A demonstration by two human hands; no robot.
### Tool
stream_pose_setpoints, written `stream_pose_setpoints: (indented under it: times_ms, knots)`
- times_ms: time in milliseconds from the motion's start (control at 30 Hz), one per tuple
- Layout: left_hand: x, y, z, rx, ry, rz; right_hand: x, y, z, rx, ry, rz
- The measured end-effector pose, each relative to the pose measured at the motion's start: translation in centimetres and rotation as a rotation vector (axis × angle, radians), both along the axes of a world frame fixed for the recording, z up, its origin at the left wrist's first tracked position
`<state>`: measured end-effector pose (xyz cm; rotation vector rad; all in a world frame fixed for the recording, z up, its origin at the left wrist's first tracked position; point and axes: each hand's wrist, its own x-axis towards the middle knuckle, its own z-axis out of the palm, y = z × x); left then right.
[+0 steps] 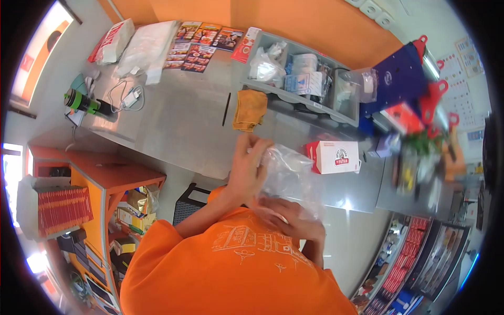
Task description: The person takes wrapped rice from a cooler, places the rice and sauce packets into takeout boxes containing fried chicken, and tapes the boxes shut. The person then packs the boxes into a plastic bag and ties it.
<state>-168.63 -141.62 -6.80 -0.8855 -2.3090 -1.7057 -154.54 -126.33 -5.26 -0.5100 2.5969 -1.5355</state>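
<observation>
Plastic bag: lying at four o'clock of left hand, one o'clock of right hand; both are gripping it.

We find a smooth, glossy grey metal worktop, a crinkled, shiny clear plastic bag, a rough, matt yellow-brown folded cloth, and a smooth grey plastic divided bin.

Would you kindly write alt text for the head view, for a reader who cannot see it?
A person's left hand and right hand hold a clear plastic bag near the edge of a metal table. On the table are an orange-brown cloth, a red-and-white box and a gray divided bin holding plastic-wrapped items.
</observation>
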Motion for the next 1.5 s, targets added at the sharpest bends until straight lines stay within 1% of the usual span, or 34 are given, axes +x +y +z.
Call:
stream_pose_setpoints:
  times_ms: [33,67,100,133,167,233,267,333,400,433,500,533,567,600,633,700,733,767,800,833,900,933,967,1033,1067,1133,1167,1233,1267,1333,1367,1433,1467,1500]
  knots:
    - [-0.7,-0.5,-0.2,-0.049,0.009,0.087,-1.0,0.7,2.2,0.0,0.004,0.016]
    - [-1.1,-1.0,-0.6,-0.05,0.014,0.099,-2.6,2.2,5.2,-0.207,-0.075,0.186]
    - [-1.5,-1.3,-1.0,-0.099,-0.14,0.14,-4.3,3.8,6.8,-0.412,-0.155,0.354]
    - [-1.9,-1.7,-1.7,-0.146,-0.291,0.177,-5.9,5.1,6.3,-0.66,-0.152,0.316]
    - [-2.2,-1.9,-2.7,-0.145,-0.282,0.183,-7.9,6.3,5.7,-0.907,-0.146,0.276]
    - [-2.9,-2.5,-5.1,-0.12,-0.504,0.157,-14.7,5.9,7.6,-0.559,-0.065,-0.272]
    - [-3.1,-2.8,-5.7,-0.121,-0.488,0.162,-19.6,6.2,5.8,-0.466,0.004,-0.382]
    - [-3.2,-3.5,-6.2,-0.183,-0.57,0.135,-27.8,7.4,-0.5,-0.141,0.253,-0.557]
    - [-3.1,-4.2,-6.0,-0.181,-0.58,0.149,-34.2,9.2,-8.4,0.288,0.6,-0.595]
    - [-2.8,-4.4,-5.9,-0.178,-0.615,0.16,-35.4,9.5,-11.1,0.283,0.614,-0.596]
    - [-2.4,-4.8,-6.3,-0.176,-0.629,0.179,-37.3,10.2,-14.1,0.533,0.559,-0.6]
    - [-2.1,-4.9,-6.6,-0.176,-0.656,0.196,-37.7,10.6,-14.2,0.533,0.572,-0.596]
    - [-1.8,-5.1,-7.0,-0.166,-0.65,0.202,-38.0,11.2,-14.4,0.476,0.461,-0.589]
    - [-1.5,-5.3,-7.2,-0.087,-0.699,0.202,-38.3,11.6,-13.9,0.422,0.351,-0.577]
    - [-1.4,-5.2,-7.5,-0.003,-0.75,0.202,-38.9,12.1,-13.4,0.429,0.36,-0.564]
    - [-1.2,-4.8,-7.8,0.015,-0.778,0.215,-39.3,12.7,-12.4,0.17,0.418,-0.751]
    - [-1.2,-4.7,-7.8,0.015,-0.802,0.218,-39.4,13.0,-11.7,0.171,0.418,-0.744]
    - [-1.3,-4.6,-7.8,0.02,-0.8,0.221,-39.8,13.5,-10.7,-0.013,0.426,-0.784]
    - [-1.4,-4.4,-7.8,0.061,-0.841,0.167,-40.1,14.1,-9.8,-0.198,0.431,-0.82]
    - [-1.6,-4.3,-7.6,0.101,-0.882,0.112,-40.5,15.3,-9.5,-0.199,0.435,-0.816]
    - [-2.0,-4.1,-6.4,0.166,-0.925,0.093,-41.2,17.4,-8.5,-0.118,0.539,-0.937]
    - [-2.1,-4.1,-6.0,0.226,-0.973,0.072,-39.2,16.2,-5.1,-0.102,0.515,-0.916]
    - [-2.3,-4.2,-5.9,0.227,-0.971,0.077,-39.7,16.8,-5.2,-0.105,0.515,-0.911]
    - [-2.4,-4.9,-5.9,0.324,-1.042,0.028,-40.0,18.0,-4.8,0.236,0.31,-0.429]
    - [-2.3,-5.2,-5.8,0.323,-1.045,0.03,-40.0,17.6,-5.4,0.235,0.306,-0.427]
    - [-2.0,-5.6,-5.4,0.382,-1.079,0.072,-37.6,12.5,-4.1,0.631,0.136,-0.358]
    - [-1.9,-5.6,-5.3,0.378,-1.082,0.069,-37.4,11.2,-4.8,0.631,0.131,-0.361]
    - [-1.9,-5.6,-5.2,0.369,-1.072,0.124,-37.6,9.9,-6.9,0.74,0.155,-0.305]
    - [-1.9,-5.6,-5.3,0.369,-1.07,0.123,-37.8,9.9,-7.7,0.74,0.156,-0.306]
    - [-1.8,-5.6,-5.7,0.4,-1.056,0.145,-38.4,10.2,-8.9,0.612,0.083,-0.347]
    - [-1.7,-5.7,-5.7,0.403,-1.057,0.147,-38.6,10.7,-9.4,0.613,0.082,-0.344]
    - [-1.5,-5.8,-5.8,0.431,-1.041,0.165,-38.7,11.6,-9.6,0.526,0.167,-0.434]
    - [-1.4,-5.8,-5.9,0.431,-1.042,0.161,-38.7,12.1,-9.6,0.529,0.166,-0.437]
    - [-1.6,-5.8,-6.2,0.425,-1.047,0.146,-38.7,12.6,-9.4,0.508,0.287,-0.404]
